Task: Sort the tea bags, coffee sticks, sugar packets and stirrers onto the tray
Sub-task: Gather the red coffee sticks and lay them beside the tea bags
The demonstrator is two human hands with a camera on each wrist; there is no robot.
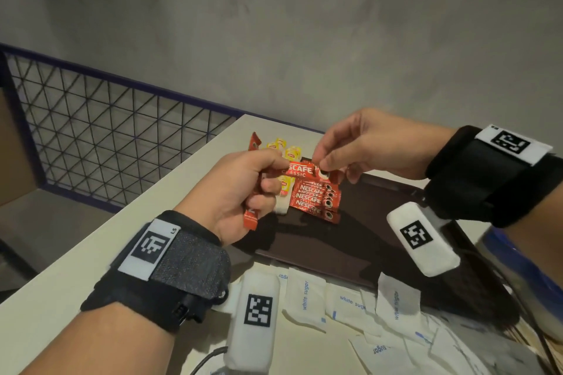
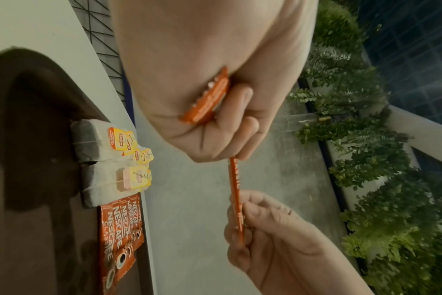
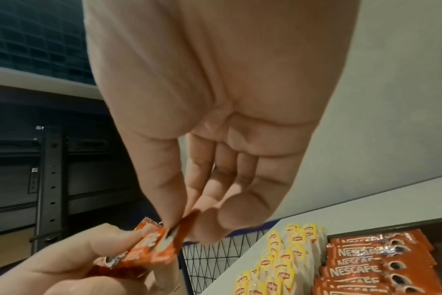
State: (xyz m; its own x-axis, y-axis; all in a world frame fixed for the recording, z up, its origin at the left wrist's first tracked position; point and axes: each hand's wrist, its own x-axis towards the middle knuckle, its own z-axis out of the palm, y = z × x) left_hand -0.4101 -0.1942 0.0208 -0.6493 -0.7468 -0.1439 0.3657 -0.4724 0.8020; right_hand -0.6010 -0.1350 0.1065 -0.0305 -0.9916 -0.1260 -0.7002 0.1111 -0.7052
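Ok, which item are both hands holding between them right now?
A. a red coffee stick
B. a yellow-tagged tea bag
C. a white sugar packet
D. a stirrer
A: the left hand grips a red coffee stick at one end while the right hand pinches its other end, above the coffee sticks already on the tray; the sugar packets lie untouched on the table.

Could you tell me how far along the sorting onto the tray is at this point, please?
Done: a stack of coffee sticks and a row of tea bags lie at the tray's far end. In hand: the left hand grips a bunch of sticks while the right hand pinches one coffee stick from it. Left: the white sugar packets on the table. No stirrers clearly show.
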